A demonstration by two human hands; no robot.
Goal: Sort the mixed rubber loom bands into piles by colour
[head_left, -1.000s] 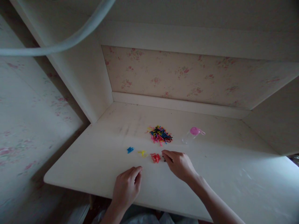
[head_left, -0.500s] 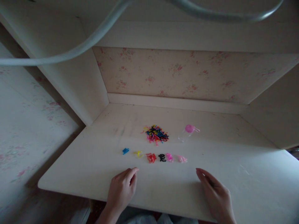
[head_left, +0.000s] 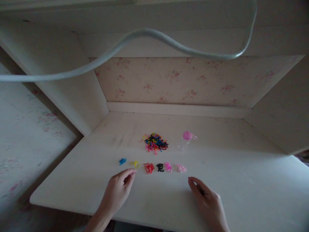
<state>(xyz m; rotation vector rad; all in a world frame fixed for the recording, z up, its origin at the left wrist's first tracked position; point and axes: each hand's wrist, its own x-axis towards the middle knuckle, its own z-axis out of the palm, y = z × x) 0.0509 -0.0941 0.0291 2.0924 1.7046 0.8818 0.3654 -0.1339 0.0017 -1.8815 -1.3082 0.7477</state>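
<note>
My left hand (head_left: 122,184) is closed, thumb against curled fingers, just in front of a small pile of yellow rubber bands (head_left: 135,163). No object shows between its fingertips. My right hand (head_left: 206,198) is pinched shut, with nothing visible in it, in front and to the right of a pale pink pile (head_left: 181,168). In the same row lie blue bands (head_left: 122,161), red bands (head_left: 149,168), black bands (head_left: 160,167) and bright pink bands (head_left: 168,167). Behind the row is a larger mixed heap of coloured bands (head_left: 155,142).
A clear container with a pink lid (head_left: 187,135) lies right of the mixed heap. All rests on a white desk (head_left: 229,180) with side panels and a floral back wall (head_left: 172,80). A pale cable (head_left: 145,33) hangs across the upper view.
My left hand has moved forward, closer to the yellow bands. My right hand has come inward, nearer the pale pink pile. The view has shifted slightly; the piles look unchanged.
</note>
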